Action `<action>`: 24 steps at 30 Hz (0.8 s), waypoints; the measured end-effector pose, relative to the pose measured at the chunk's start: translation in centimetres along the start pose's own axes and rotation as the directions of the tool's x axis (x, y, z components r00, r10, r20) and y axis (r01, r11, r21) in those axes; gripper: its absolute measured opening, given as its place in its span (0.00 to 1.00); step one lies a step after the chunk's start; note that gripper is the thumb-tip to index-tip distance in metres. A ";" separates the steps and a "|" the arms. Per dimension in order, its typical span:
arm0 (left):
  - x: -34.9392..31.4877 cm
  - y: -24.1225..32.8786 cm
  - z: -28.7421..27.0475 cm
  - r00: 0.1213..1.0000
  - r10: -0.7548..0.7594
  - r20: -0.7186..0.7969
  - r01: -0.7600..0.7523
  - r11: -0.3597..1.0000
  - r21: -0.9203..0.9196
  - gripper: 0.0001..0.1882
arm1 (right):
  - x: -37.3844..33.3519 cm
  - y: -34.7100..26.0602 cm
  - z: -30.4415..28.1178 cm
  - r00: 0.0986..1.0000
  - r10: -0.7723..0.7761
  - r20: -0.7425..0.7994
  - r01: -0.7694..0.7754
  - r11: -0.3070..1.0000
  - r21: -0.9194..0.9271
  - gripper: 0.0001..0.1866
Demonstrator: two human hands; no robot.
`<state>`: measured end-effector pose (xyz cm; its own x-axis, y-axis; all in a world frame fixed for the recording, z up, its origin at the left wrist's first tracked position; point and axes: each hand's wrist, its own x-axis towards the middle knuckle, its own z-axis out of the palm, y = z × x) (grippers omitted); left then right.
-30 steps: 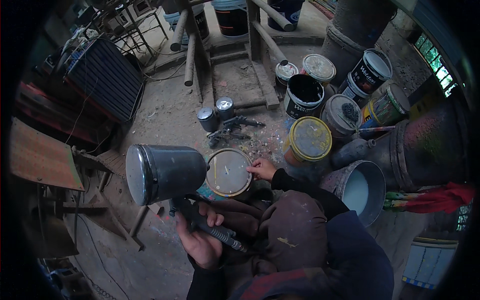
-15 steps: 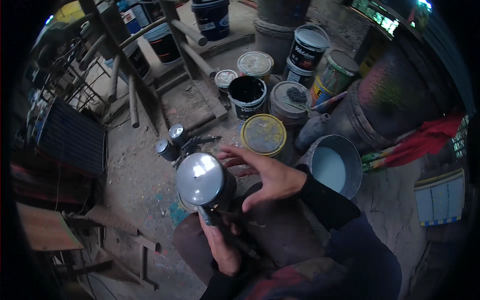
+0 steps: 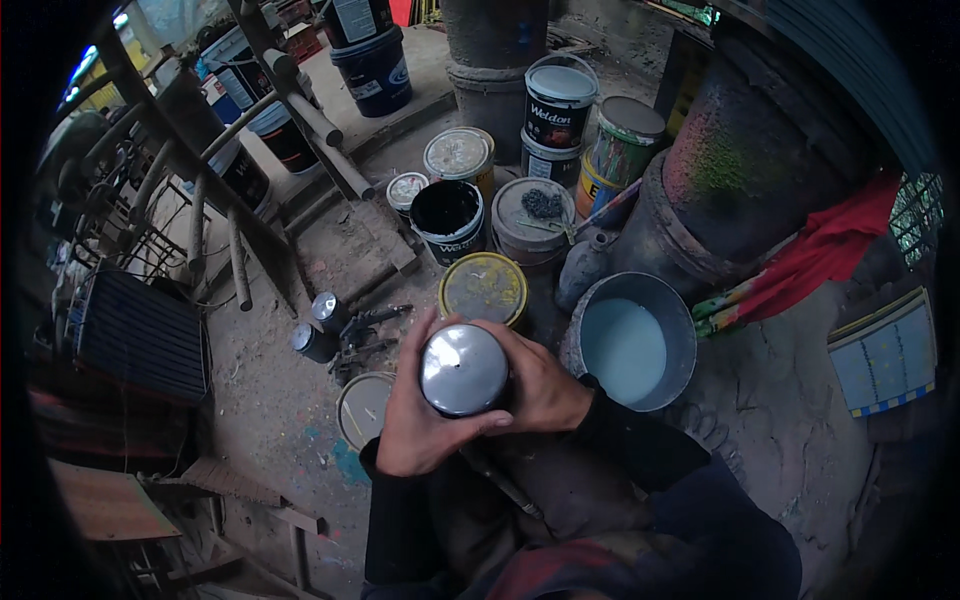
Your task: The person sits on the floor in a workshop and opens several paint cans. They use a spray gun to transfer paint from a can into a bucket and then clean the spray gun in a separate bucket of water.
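Both my hands are wrapped round the round cup of a spray gun, with its shiny metal lid (image 3: 463, 372) facing up. My left hand (image 3: 412, 425) closes on the cup's left and near side, its thumb along the front of the rim. From the right, my right hand (image 3: 548, 385) curls round the other side, fingers partly hidden behind the lid. Below the hands, a dark hose (image 3: 505, 485) runs across my lap; the gun's body is mostly hidden. On the floor to the left lie more spray guns (image 3: 358, 330) with small lidded cups (image 3: 314, 342).
A metal bucket of pale liquid (image 3: 625, 340) stands at my right. Ahead are a yellow-rimmed tub (image 3: 483, 290), an open pail of black paint (image 3: 447, 222) and several paint buckets. A wooden frame (image 3: 235, 205) stands at the left. A red cloth (image 3: 815, 240) hangs over a large drum.
My left hand has moved from the gun's handle up to the cup. My right hand, free and spread before, has come onto the cup's right side. The cup has shifted right.
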<state>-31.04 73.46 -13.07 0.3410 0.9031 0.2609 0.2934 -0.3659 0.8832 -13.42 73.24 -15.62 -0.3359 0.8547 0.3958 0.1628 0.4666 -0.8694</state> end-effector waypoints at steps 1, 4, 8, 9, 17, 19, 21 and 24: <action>0.4 -0.7 0.6 1.000 -0.012 0.026 0.018 0.976 -0.217 0.51 | 0.4 0.2 -0.9 0.991 0.038 0.126 -0.049 0.995 0.084 0.46; -0.1 -1.3 0.0 0.999 -0.043 -0.026 0.034 0.962 -0.270 0.48 | 2.8 3.3 -4.8 0.842 0.062 0.536 -0.231 0.939 0.255 0.39; 0.6 -1.8 0.6 0.999 -0.039 -0.023 0.031 0.959 -0.283 0.48 | 7.0 18.3 -7.5 0.922 0.385 -0.040 -0.375 0.862 -0.340 0.17; 0.9 -2.1 0.9 0.999 -0.036 -0.016 0.030 0.954 -0.297 0.47 | 7.5 22.1 -7.6 0.868 0.442 -0.227 -0.486 0.664 -0.568 0.16; 1.1 -2.9 -0.3 1.000 0.012 -0.016 -0.015 0.971 -0.240 0.48 | 10.2 29.5 -6.5 0.721 0.498 -0.482 -0.632 0.185 -0.753 0.14; 1.1 -3.2 -0.4 1.000 -0.013 -0.004 0.012 0.967 -0.255 0.49 | 10.2 30.1 -6.7 0.734 0.491 -0.470 -0.603 0.151 -0.784 0.13; 1.2 -3.3 -0.8 1.000 -0.023 0.002 0.022 0.970 -0.244 0.50 | 10.6 30.4 -6.9 0.757 0.469 -0.455 -0.583 0.173 -0.794 0.13; 1.1 -3.5 -0.7 1.000 -0.002 -0.003 0.001 0.966 -0.259 0.49 | 10.4 31.1 -7.4 0.787 0.396 -0.473 -0.582 0.225 -0.781 0.13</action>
<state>-32.34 75.89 -15.64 0.3380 0.9045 0.2599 0.0521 -0.2938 0.9545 -5.00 98.32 -36.33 0.2386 0.9652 0.1072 0.9569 -0.2149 -0.1954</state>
